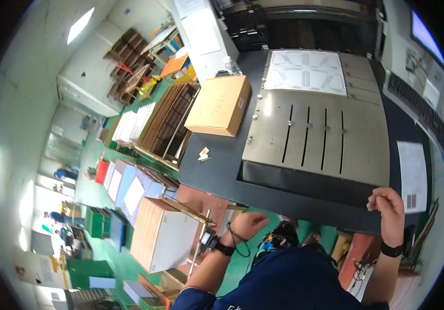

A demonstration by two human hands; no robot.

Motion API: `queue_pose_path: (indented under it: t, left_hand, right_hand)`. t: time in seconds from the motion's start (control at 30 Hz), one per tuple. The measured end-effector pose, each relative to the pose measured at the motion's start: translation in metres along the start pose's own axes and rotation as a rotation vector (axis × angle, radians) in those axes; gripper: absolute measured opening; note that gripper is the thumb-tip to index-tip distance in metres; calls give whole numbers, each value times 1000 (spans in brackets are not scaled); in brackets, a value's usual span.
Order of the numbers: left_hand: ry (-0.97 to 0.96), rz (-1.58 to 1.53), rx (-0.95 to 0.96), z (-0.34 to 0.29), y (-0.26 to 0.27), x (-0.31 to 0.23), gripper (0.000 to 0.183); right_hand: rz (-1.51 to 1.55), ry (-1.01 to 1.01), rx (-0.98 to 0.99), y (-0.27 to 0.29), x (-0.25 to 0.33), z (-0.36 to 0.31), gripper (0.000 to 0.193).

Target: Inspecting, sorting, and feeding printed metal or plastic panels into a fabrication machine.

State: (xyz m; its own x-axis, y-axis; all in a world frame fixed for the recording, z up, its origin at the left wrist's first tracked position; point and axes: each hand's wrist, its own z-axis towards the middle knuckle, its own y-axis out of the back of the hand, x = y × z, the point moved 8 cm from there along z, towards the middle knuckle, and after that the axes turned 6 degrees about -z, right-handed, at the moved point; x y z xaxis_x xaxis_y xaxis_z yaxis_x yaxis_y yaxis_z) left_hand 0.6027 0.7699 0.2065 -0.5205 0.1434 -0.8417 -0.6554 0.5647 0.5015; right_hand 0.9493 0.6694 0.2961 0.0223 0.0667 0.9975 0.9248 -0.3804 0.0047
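A flat metal plate (309, 134) with several long slots lies on the dark table, small round knobs along its left edge. On its far part rests a white printed sheet (305, 71) with line drawings. My right hand (387, 202) is at the plate's near right corner, its fingers curled in and nothing visible in them. Whether it touches the plate I cannot tell. My left hand (248, 226) hangs in the air short of the table's near edge, fingers curled loosely together, with no object showing. A dark wristband is on each wrist; a small device (209, 241) sits by the left one.
A cardboard box (217, 106) stands on the table (206, 173) left of the plate, with a clear bottle (231, 65) behind it and small bits (204, 154) nearby. To the right are a keyboard (418, 106) and a paper sheet (412, 175). Stacked boards (162, 235) stand at lower left.
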Motion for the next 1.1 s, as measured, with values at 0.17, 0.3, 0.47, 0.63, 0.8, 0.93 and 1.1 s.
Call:
queue_pose_path:
  t: [0.17, 0.3, 0.47, 0.63, 0.8, 0.93, 1.1]
  left_hand:
    - [378, 246, 138, -88, 14, 167, 30]
    - [658, 523, 398, -121, 62, 234, 29]
    - [982, -739, 11, -135, 52, 255, 28]
    - [649, -477, 108, -90, 75, 239, 31]
    - [443, -1037, 3, -14, 112, 168, 38]
    - [364, -1337, -155, 12, 126, 151, 31]
    - [-154, -1585, -118, 39, 167, 89, 23]
  right_hand:
    - [-226, 69, 181, -50, 24, 83, 14]
    - [-294, 5, -32, -6, 31, 139, 25]
    - [-343, -112, -33, 23, 3, 211, 30]
    - [-396, -198, -16, -16, -19, 231, 32]
    - [-305, -231, -30, -35, -29, 242, 31]
    - [-259, -260, -12, -33, -36, 231, 32]
    - [-258, -258, -6, -32, -39, 215, 32]
